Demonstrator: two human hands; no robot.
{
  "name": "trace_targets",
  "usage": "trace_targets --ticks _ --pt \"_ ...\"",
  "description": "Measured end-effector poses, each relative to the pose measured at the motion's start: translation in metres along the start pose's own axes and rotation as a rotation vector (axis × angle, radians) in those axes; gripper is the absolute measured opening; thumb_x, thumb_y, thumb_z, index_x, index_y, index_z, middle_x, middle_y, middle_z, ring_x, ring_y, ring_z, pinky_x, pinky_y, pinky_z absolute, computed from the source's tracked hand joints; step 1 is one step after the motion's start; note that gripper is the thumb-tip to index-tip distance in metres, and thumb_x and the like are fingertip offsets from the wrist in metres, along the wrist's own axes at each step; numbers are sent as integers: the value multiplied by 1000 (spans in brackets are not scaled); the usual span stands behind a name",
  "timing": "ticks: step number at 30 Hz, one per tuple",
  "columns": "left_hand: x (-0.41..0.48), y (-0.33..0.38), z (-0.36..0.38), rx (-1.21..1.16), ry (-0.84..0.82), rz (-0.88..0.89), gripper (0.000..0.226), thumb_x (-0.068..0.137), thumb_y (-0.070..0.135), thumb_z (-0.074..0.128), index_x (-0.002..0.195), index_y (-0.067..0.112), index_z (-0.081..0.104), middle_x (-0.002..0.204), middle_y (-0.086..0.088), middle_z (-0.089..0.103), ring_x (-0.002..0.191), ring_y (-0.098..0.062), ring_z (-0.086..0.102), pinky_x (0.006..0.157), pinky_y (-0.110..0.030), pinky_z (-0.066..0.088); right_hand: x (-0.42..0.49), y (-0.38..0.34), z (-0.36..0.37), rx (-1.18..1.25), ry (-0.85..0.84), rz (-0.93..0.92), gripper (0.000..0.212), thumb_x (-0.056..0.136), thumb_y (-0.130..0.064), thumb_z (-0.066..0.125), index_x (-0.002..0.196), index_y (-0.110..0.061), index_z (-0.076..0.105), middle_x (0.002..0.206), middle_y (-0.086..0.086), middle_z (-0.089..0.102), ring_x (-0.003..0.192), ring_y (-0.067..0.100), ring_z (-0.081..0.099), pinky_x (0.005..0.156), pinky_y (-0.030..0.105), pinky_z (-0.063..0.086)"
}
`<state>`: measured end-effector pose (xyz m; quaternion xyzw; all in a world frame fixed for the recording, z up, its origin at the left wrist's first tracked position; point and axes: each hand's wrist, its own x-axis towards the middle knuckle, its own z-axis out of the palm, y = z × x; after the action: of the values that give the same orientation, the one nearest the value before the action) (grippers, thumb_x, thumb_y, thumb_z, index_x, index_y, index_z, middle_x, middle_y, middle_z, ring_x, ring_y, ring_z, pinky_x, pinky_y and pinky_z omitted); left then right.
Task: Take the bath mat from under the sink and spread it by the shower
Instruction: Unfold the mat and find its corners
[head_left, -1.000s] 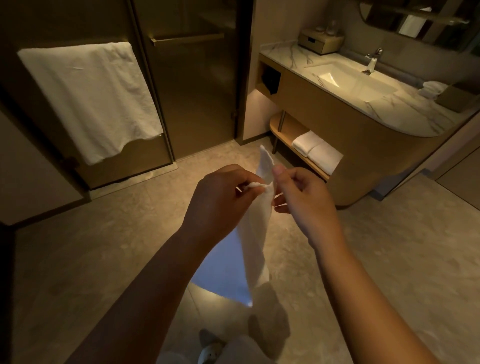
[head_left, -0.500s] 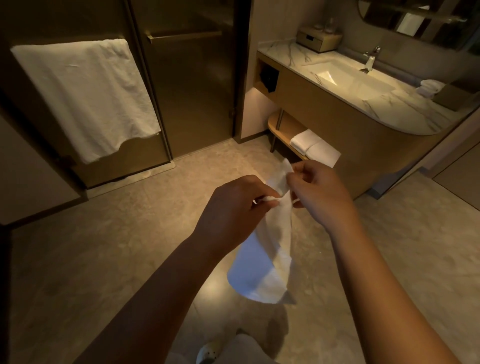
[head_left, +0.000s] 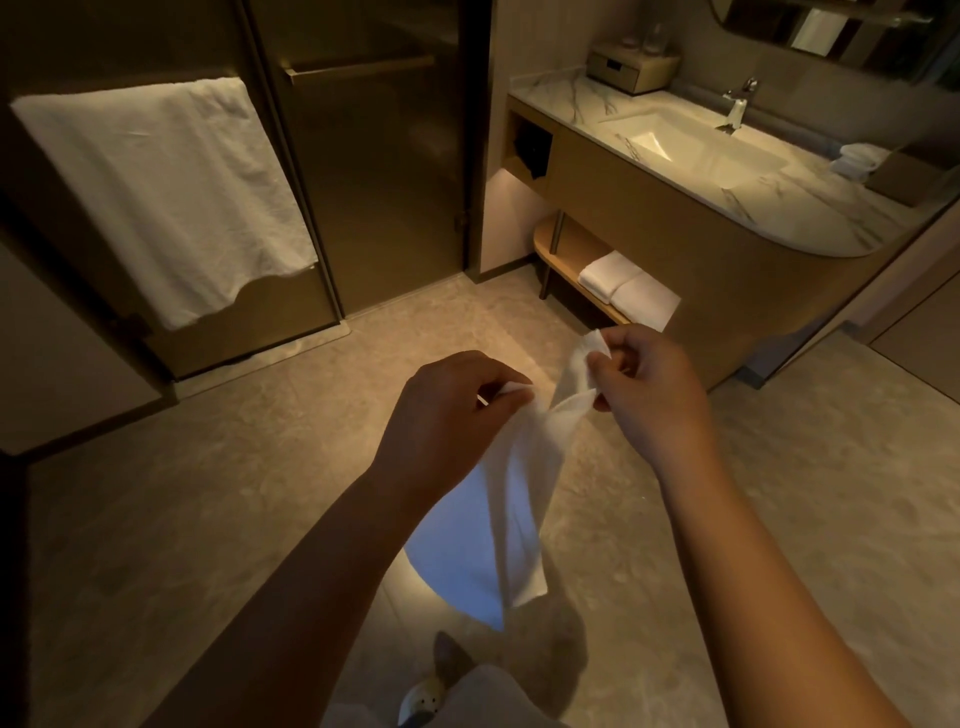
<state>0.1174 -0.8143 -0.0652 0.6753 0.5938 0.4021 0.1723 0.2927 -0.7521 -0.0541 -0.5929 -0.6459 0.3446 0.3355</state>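
A white bath mat (head_left: 511, 499) hangs folded in the air in front of me, above the stone floor. My left hand (head_left: 447, 410) pinches one top corner of it. My right hand (head_left: 649, 384) pinches the other top edge a little higher and to the right. The cloth droops between the two hands and its lower end dangles near my knee. The glass shower door (head_left: 374, 156) stands shut at the back, left of the sink vanity (head_left: 691, 244).
A large white towel (head_left: 161, 192) hangs on the left glass panel's bar. Two folded white towels (head_left: 628, 291) lie on the shelf under the sink. A box (head_left: 631, 70) and a tap (head_left: 737, 106) stand on the marble counter. My slippered foot (head_left: 423, 699) shows at the bottom.
My hands have drawn apart, the right one moving right and up, so the mat's top edge opens out between them. The hanging cloth has swung lower.
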Motion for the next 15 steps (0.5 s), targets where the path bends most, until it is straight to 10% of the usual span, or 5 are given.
trace_targets --ticks 15 --pt "8 -29 0 114 238 -211 13 87 27 60 90 22 71 81 12 67 75 2 59 61 -4 35 13 61 -45 -113 219 -66 3 89 -37 59 90 -40 58 80 -16 56 71 2 53 54 23 37"
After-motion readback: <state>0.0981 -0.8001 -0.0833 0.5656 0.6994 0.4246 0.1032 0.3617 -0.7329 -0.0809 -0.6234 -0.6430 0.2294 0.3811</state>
